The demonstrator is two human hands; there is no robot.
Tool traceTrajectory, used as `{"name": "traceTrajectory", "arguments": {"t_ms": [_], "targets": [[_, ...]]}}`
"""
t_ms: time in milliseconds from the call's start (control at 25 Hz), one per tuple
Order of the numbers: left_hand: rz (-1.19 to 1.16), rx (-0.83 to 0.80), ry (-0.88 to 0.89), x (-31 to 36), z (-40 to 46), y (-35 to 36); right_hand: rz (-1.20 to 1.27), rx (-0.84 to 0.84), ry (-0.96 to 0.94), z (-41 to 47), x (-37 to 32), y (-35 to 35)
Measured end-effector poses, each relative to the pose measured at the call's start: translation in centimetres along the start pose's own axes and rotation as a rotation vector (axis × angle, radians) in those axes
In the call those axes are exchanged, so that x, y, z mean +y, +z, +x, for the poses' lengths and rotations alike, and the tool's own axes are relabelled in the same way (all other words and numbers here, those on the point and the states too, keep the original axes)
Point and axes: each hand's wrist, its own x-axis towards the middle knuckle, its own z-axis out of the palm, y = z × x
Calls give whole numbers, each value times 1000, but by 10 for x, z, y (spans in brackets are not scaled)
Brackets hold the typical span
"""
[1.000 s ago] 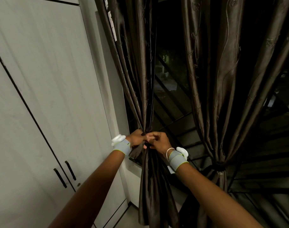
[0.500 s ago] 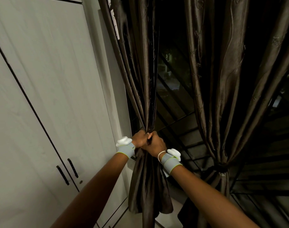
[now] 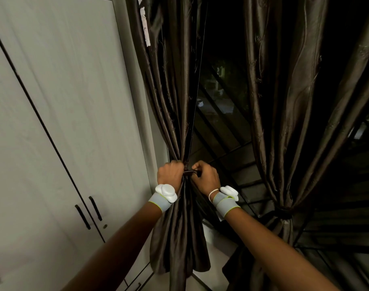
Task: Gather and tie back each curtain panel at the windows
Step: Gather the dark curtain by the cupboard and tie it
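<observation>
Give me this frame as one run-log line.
step: tying dark brown satin left curtain panel | left hand: grips gathered fabric | right hand: pulls dark tie strip | right curtain panel: already tied

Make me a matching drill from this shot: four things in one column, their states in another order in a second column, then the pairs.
Things:
1. left curtain panel
2. right curtain panel
3. wardrobe doors
4. tie band

States:
A. closed
B. already tied back
C. pulled between both hands
D. bunched, gripped by the left hand

Pairs: 1-D, 2-B, 3-A, 4-C
</observation>
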Motion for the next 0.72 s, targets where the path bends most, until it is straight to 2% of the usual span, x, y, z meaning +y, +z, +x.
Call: {"name": "traceTrajectory", "arguments": {"t_ms": [240, 400, 520, 720], "targets": [[21, 243, 228, -11, -7, 4, -57, 66, -144, 0, -9, -3], [19, 359, 283, -14, -13, 4, -47, 56, -149, 3, -10, -2], [-50, 344, 255, -20, -15, 9, -45, 59, -157, 3, -10, -1], [-296, 92, 207, -23, -9, 8, -40, 89, -190, 3, -11, -3]]}}
